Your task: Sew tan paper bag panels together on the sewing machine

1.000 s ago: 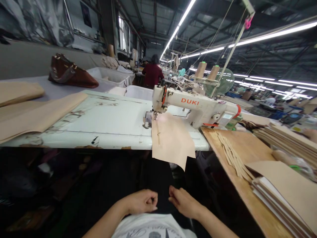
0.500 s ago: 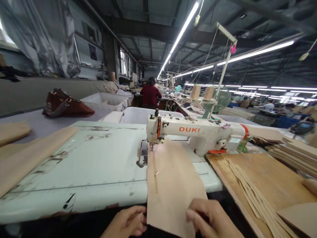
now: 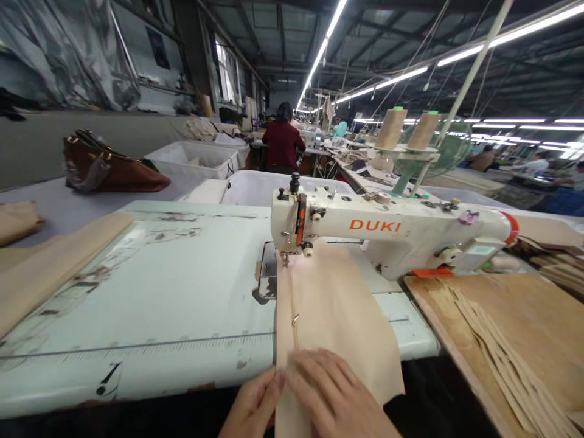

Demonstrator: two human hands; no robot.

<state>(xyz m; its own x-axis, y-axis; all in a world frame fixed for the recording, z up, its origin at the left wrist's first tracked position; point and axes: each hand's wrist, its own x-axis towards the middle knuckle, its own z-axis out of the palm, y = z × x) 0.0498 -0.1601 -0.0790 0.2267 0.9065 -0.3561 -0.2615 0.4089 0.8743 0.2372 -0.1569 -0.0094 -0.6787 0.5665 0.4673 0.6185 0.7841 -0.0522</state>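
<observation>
while the beige panel lay under the needle of the sewing machine and hung over the table's near edge, both hands had come onto it since the earlier frames, in which they were first in front of the table, then at the panel's near end. the left hand, partly curled, pinched the panel's left edge between thumb and fingers; the right hand lay nearly flat, fingers extended, on the panel just beside it, near the small metal zipper pull.
</observation>
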